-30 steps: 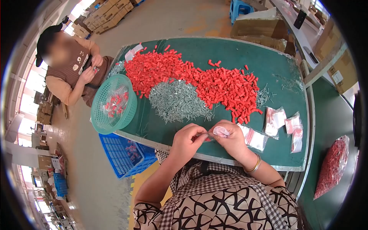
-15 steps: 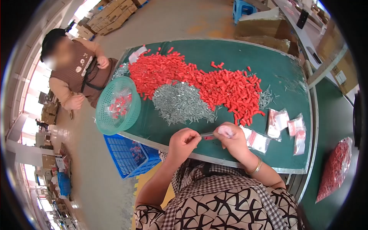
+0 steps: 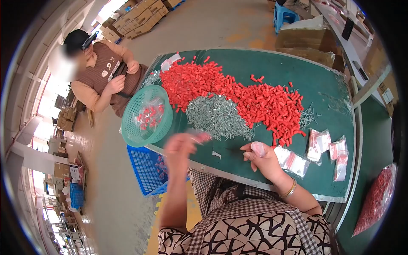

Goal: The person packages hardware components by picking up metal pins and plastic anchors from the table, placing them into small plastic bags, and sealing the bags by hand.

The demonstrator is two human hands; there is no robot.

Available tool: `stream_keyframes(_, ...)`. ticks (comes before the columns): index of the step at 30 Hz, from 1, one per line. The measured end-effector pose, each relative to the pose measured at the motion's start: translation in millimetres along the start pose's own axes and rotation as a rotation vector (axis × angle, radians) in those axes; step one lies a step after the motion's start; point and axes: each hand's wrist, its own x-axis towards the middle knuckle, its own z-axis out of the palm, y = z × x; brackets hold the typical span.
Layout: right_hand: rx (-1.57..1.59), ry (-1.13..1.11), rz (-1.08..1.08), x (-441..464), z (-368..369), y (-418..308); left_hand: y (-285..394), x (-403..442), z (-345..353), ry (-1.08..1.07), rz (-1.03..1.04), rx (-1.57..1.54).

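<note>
My left hand [image 3: 179, 148], smeared by motion, is closed on a small plastic bag [image 3: 201, 137] with something red in it, beside the green basket [image 3: 126, 131]. My right hand [image 3: 267, 163] holds a pinkish-white wad of plastic bags [image 3: 257, 148] over the table's near side, thumb and forefinger bent and other fingers partly hidden. Beyond my hands lie a heap of red plastic plugs [image 3: 272, 104] and a pile of grey metal screws [image 3: 216, 117]. Several red-and-clear bags [image 3: 154, 114] sit inside the basket.
Flat packs of small bags [image 3: 293, 161] lie right of my right hand on the green table [image 3: 238, 63]. A blue crate [image 3: 144, 170] stands below the left edge. Across the left end is a co-worker [image 3: 104, 70]. A large bag of red pieces [image 3: 376, 199] is far right.
My left hand has pulled away to the left and up with the small bag, apart from my right hand. The view has shifted, and the co-worker's hands have come closer together.
</note>
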Motion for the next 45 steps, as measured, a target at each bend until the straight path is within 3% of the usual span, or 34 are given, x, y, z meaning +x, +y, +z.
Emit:
stream_keyframes(1, 0.009, 0.003, 0.017, 0.9, -3.6, 2.6, 4.7, 17.4, -19.3, 0.081, 0.163, 0.073)
stream_keyframes(2, 0.077, -0.019, 0.046, 2.6, -5.0, 7.1, -2.9, 38.6, -43.4, 0.157, 0.226, -0.270)
stream_keyframes(3, 0.146, -0.041, 0.074, 4.6, -6.7, 13.1, -2.8, 54.2, -60.8, 0.248, 0.141, -0.480)
stream_keyframes(6, 0.231, -0.075, 0.130, 8.0, -7.3, 20.2, -6.1, 52.5, -55.9, 0.213, -0.178, -0.378)
stream_keyframes(9, 0.177, -0.107, 0.156, 7.4, -5.5, 20.7, -25.4, 12.3, -12.2, -0.179, -0.128, 0.084)
stream_keyframes(11, 0.106, -0.103, 0.161, 6.0, -2.5, 19.3, -34.4, -12.1, 22.5, -0.445, -0.061, 0.167)
stream_keyframes(12, 0.058, -0.105, 0.161, 4.9, -2.3, 18.5, -36.1, -20.9, 39.1, -0.486, 0.152, 0.297)
stream_keyframes(13, 0.011, -0.109, 0.160, 4.1, -1.8, 18.1, -20.9, -28.3, 55.2, -0.526, 0.229, 0.378)
stream_keyframes(16, -0.030, -0.134, 0.161, 3.3, -2.6, 18.9, -29.2, -28.1, 70.0, -0.658, 0.321, 0.393)
stream_keyframes(17, -0.037, -0.132, 0.142, 4.2, -3.2, 23.7, -34.4, -26.4, 71.9, -0.665, 0.458, 0.456)
stream_keyframes(19, -0.076, -0.127, 0.117, 5.0, -6.8, 28.7, -31.1, -25.2, 74.9, -0.686, 0.468, 0.517)
stream_keyframes(23, 0.517, -0.282, 0.213, 12.4, -21.7, 34.1, -17.7, -27.2, 76.0, -0.486, 0.344, 0.435)
stream_keyframes(24, 0.620, -0.226, 0.216, 14.5, -22.8, 34.2, -18.0, -27.9, 73.7, -0.415, 0.326, 0.403)
stream_keyframes(27, 0.934, -0.111, 0.224, 19.2, -21.4, 37.5, -19.6, -42.5, 74.8, -0.481, 0.377, 0.424)
stream_keyframes(36, 0.933, -0.073, 0.149, 19.8, -17.9, 42.1, -44.1, -65.2, 102.0, -0.495, 0.340, 0.490)
stream_keyframes(39, 0.905, -0.075, 0.105, 19.5, -17.1, 41.7, -61.3, -58.8, 101.3, -0.413, 0.507, 0.441)
stream_keyframes(45, 0.944, -0.059, 0.111, 17.2, -16.3, 37.5, -61.4, -58.5, 92.9, -0.425, -0.170, 0.099)
